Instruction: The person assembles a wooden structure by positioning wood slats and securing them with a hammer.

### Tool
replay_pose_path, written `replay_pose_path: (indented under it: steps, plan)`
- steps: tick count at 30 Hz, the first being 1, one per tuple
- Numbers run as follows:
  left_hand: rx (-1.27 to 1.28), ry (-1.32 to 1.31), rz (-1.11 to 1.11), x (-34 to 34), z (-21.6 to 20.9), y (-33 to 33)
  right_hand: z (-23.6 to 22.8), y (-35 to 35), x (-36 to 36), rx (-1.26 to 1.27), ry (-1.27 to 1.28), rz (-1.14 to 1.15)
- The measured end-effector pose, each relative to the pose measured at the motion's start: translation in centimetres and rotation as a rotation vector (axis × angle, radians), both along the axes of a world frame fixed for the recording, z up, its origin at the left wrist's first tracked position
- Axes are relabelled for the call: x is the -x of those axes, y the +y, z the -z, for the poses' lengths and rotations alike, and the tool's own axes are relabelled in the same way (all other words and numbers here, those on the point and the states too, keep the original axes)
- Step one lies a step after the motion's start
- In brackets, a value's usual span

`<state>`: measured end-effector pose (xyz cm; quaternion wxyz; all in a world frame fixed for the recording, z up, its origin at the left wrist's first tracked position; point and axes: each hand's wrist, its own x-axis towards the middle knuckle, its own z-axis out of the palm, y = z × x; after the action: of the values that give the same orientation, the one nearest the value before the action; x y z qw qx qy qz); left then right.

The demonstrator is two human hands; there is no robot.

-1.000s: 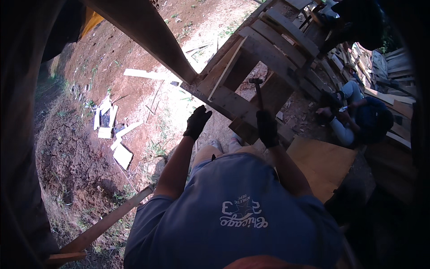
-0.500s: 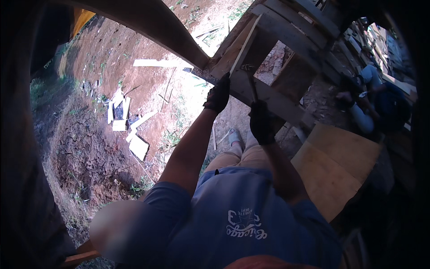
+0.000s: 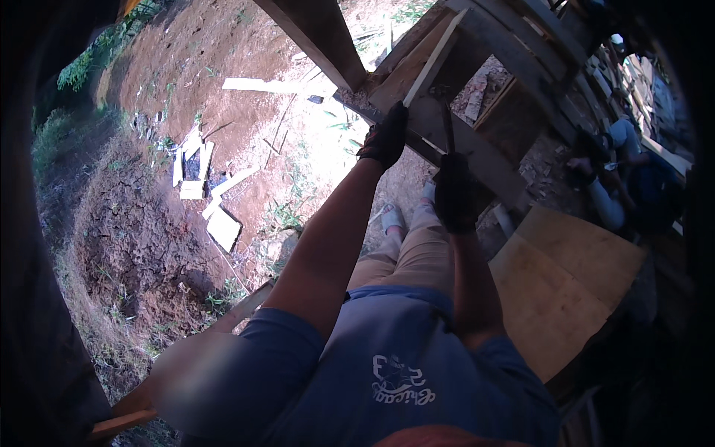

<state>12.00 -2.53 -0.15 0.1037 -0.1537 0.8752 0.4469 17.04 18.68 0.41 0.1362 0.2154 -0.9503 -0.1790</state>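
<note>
My left hand [image 3: 383,138], in a black glove, reaches up to a timber frame [image 3: 477,153] and grips the lower end of a pale slat [image 3: 436,56] where it meets the dark crossbeam. My right hand [image 3: 453,192], also gloved, is closed on the handle of a hammer [image 3: 445,119]. The hammer's head points up at the beam, just right of my left hand. Both bare forearms rise from my blue shirt [image 3: 402,372]. My feet [image 3: 392,218] show on the ground far below the hands.
A thick dark beam [image 3: 313,33] slants in from the top. A plywood sheet [image 3: 566,283] lies at the right, and another person [image 3: 614,175] crouches beyond it. Pale board offcuts [image 3: 201,175] lie on the red soil at left. A plank [image 3: 242,309] runs along the lower left.
Both hands have risen closer to the frame. My left hand went from open in the air to gripping at the slat's end. The hammer stays in my right hand.
</note>
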Motion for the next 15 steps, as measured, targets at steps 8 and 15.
replay_pose_path:
  steps: [8, 15]
  plan:
    - [0.025, -0.054, 0.006, 1.1, 0.9, -0.3, -0.6, -0.5, 0.6, 0.012, 0.086, -0.155]
    - [0.002, -0.074, -0.055, 0.7, -0.6, -0.2, -4.8, 0.5, 1.3, 0.488, 0.136, -0.114]
